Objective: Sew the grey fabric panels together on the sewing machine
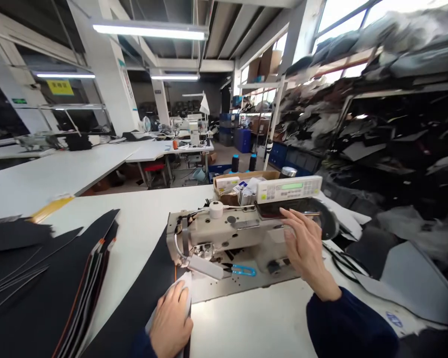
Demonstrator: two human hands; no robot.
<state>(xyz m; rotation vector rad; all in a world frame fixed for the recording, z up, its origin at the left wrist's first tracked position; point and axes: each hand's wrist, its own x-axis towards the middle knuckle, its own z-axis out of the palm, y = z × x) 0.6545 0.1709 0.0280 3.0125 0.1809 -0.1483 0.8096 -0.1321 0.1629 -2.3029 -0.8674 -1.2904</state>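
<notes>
Pale grey cloth [187, 283] under left hand [171, 318], fingers slightly parted; right hand [303, 243] loosely spread by sewing machine [224, 229]

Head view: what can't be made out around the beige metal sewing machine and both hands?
Head view throughout:
- Needle point of the beige metal sewing machine: behind the white bar-shaped attachment.
- Left palm: hidden by the back of the left hand.
- Near end of the black fabric: cut off by the bottom edge.
- Lettering on the white control panel: too small.
</notes>
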